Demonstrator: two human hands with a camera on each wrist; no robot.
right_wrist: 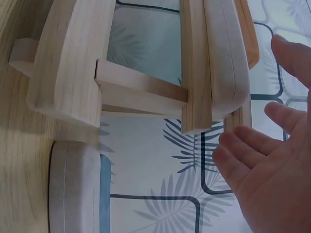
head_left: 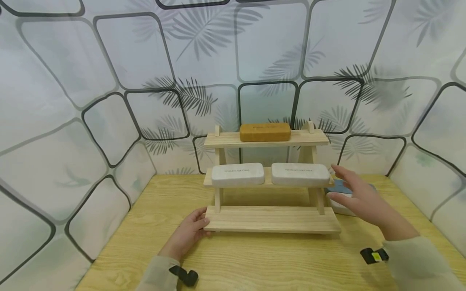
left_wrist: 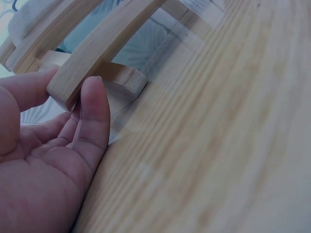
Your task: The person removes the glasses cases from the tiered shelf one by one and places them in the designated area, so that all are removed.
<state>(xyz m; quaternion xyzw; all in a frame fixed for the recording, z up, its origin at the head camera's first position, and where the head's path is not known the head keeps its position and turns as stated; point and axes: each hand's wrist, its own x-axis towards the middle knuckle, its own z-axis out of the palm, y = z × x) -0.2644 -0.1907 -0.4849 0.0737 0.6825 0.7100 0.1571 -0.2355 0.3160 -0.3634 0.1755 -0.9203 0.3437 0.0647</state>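
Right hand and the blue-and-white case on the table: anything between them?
Nothing. In the head view the right hand hovers open just over the blue-and-white case, beside the wooden shelf.

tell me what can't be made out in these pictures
- Printed text on the white cases and brown case: too small, head view.
- Blue-and-white case: mostly hidden behind the right hand, head view.
- Left hand: fingertips hidden under the shelf edge, head view.

blue-topped case [head_left: 340, 188] half behind right hand [head_left: 360, 194]
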